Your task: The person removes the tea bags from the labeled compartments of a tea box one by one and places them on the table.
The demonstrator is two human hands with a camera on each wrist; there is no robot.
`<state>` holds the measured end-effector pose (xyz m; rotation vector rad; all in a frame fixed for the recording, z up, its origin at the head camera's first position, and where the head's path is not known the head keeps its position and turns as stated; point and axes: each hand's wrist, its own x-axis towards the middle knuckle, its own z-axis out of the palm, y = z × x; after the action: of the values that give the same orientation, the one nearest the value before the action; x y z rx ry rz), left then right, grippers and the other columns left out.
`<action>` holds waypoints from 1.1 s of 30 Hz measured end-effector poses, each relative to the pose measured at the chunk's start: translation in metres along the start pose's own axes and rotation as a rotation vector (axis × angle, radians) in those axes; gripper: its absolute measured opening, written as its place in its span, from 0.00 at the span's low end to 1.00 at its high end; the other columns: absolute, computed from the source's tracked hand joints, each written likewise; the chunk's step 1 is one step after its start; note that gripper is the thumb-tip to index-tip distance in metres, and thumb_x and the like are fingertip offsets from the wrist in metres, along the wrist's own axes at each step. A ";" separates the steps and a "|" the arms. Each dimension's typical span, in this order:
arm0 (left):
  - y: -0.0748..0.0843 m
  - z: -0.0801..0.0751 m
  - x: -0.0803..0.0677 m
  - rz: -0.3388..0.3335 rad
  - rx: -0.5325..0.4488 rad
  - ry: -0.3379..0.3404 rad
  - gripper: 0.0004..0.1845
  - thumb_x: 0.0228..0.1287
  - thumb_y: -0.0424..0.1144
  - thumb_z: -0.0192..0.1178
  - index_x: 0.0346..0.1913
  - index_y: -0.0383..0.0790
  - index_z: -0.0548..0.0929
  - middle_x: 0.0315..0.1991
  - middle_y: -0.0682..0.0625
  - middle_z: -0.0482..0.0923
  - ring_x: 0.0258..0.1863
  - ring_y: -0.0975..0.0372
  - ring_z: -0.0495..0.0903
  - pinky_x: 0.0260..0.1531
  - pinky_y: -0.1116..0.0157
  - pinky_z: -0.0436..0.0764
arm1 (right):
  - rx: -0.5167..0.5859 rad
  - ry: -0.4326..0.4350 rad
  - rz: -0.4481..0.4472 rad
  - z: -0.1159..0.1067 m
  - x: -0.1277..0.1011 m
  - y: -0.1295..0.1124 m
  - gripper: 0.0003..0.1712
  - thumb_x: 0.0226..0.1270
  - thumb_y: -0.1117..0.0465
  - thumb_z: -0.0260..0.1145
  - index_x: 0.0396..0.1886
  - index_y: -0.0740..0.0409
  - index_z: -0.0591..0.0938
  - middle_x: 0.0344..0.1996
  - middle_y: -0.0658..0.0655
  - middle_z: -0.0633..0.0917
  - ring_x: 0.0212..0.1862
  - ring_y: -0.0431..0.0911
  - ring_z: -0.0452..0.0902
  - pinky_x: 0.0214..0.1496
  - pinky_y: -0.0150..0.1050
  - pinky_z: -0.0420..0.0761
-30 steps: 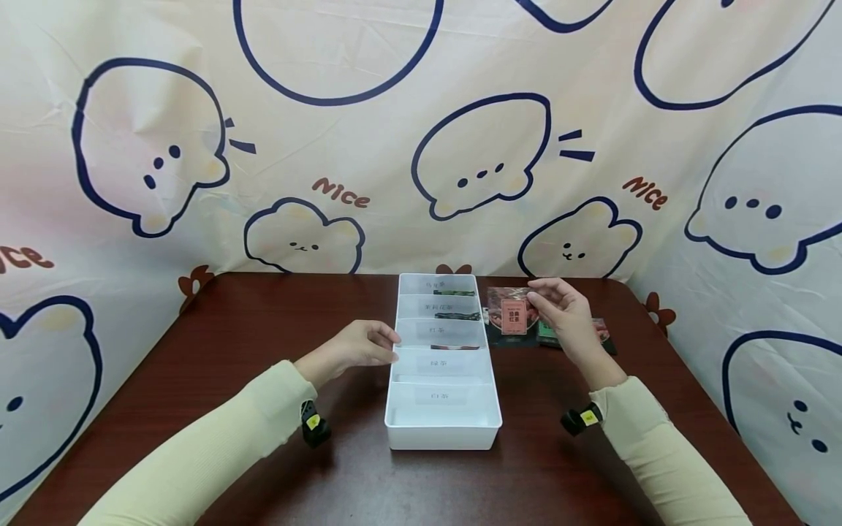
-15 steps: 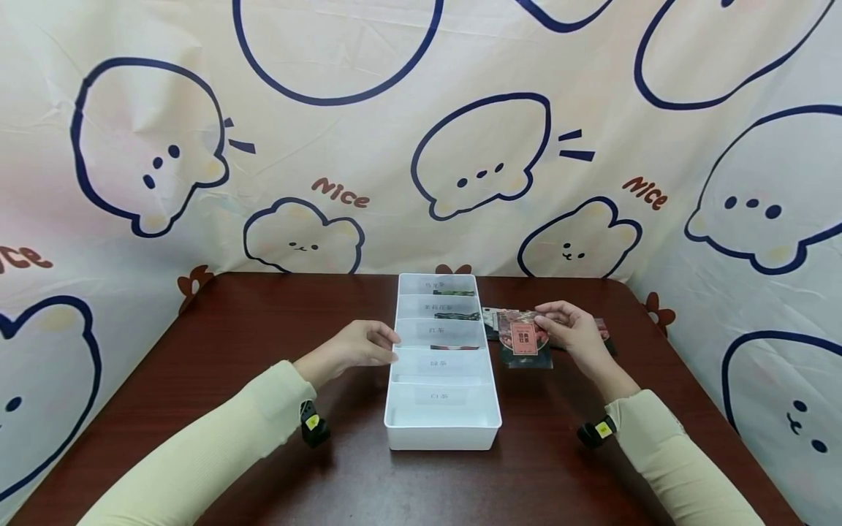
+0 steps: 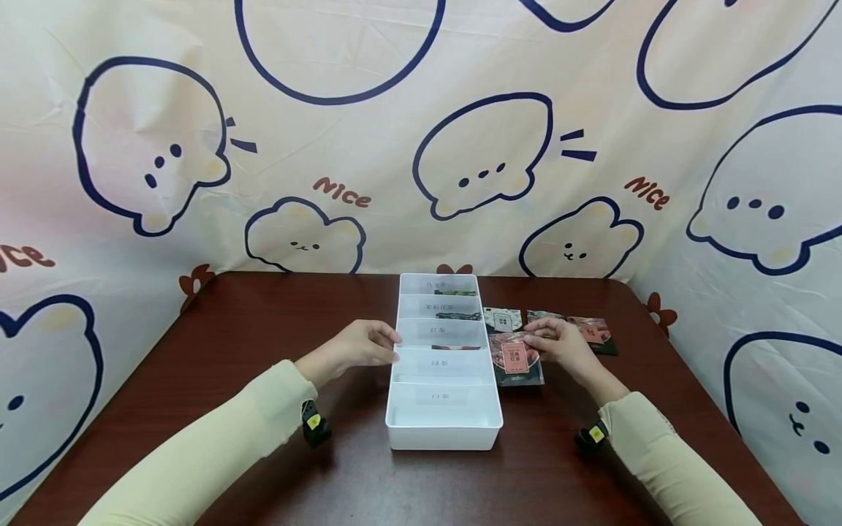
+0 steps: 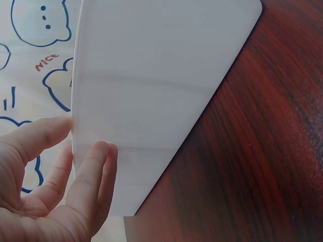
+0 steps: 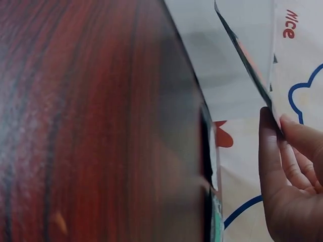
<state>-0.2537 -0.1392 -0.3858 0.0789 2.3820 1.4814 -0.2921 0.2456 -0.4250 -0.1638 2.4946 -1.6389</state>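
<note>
My right hand [image 3: 559, 343] pinches a flat tea bag sachet [image 3: 516, 359] by its right edge, between thumb and fingers. The sachet has a pink label and dark lower end, and tilts just right of the white divided box [image 3: 444, 437]. In the right wrist view the sachet [image 5: 247, 63] shows edge-on, above the table. My left hand [image 3: 355, 343] rests its fingertips against the box's left side. In the left wrist view, fingers [image 4: 88, 176] lie along the outer wall and other fingertips touch the rim. Labelled compartments run down the box; the three farthest show sachet edges.
More sachets lie on the table right of the box: a pale-labelled one [image 3: 503, 320], one partly behind my right hand [image 3: 542, 315], and a red one [image 3: 595, 332]. A patterned cloth [image 3: 395, 183] hangs behind the dark wooden table [image 3: 283, 299].
My right hand has lifted the pink-labelled sachet from the others and brought it nearer me, then leftward to the box's side. The left hand has stayed in place.
</note>
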 end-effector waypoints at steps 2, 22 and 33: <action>0.001 0.000 0.000 -0.005 -0.005 0.003 0.17 0.51 0.29 0.71 0.46 0.33 0.81 0.39 0.42 0.79 0.36 0.56 0.78 0.39 0.65 0.83 | -0.015 -0.008 0.018 0.002 0.001 0.002 0.18 0.67 0.60 0.65 0.52 0.65 0.77 0.40 0.57 0.84 0.35 0.42 0.82 0.39 0.39 0.85; 0.000 0.002 0.002 -0.022 -0.004 0.016 0.17 0.51 0.27 0.70 0.46 0.34 0.81 0.40 0.42 0.79 0.37 0.55 0.78 0.40 0.64 0.83 | -0.156 -0.015 0.069 0.015 0.008 0.009 0.11 0.64 0.65 0.67 0.43 0.67 0.79 0.32 0.57 0.83 0.30 0.43 0.83 0.33 0.40 0.85; -0.001 0.001 0.003 -0.014 0.010 0.017 0.17 0.51 0.28 0.71 0.46 0.34 0.81 0.40 0.42 0.79 0.37 0.56 0.78 0.39 0.64 0.83 | -0.196 -0.017 0.091 0.016 0.009 0.009 0.10 0.62 0.67 0.68 0.41 0.68 0.80 0.32 0.59 0.84 0.28 0.44 0.83 0.33 0.41 0.85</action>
<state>-0.2559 -0.1378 -0.3877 0.0521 2.3986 1.4689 -0.2982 0.2325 -0.4399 -0.0852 2.6053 -1.3526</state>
